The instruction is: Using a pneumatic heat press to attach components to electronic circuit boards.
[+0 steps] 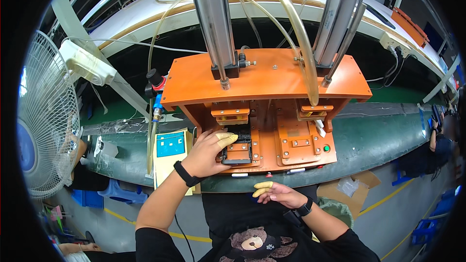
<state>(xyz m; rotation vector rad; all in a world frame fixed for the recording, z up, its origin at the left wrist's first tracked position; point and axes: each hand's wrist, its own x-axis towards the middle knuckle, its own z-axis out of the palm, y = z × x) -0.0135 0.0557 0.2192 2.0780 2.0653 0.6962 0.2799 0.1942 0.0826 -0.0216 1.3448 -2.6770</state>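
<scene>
Head view, single frame. Orange press fixture sits centre frame on a dark green conveyor belt. Two vertical pneumatic cylinders rise from its top plate, with clear hoses looping down over it.

Left hand, centre frame, reaches into the left bay of the fixture. Yellowish finger cots on the fingertips. Fingers extended and pressed onto the black nest holding a small orange part; thumb at its lower edge. Contact is clear; cannot tell whether the fingers actually pinch the part. Black wristband on that wrist.

Right hand, lower centre, just below the belt edge and apart from the fixture. Fingers loosely curled, holding nothing; cots on two fingertips. Black watch on the wrist.

Right bay of the fixture carries a second orange plate; green button just beside it. White fan at left edge. Yellow-and-blue card left of the left hand.
</scene>
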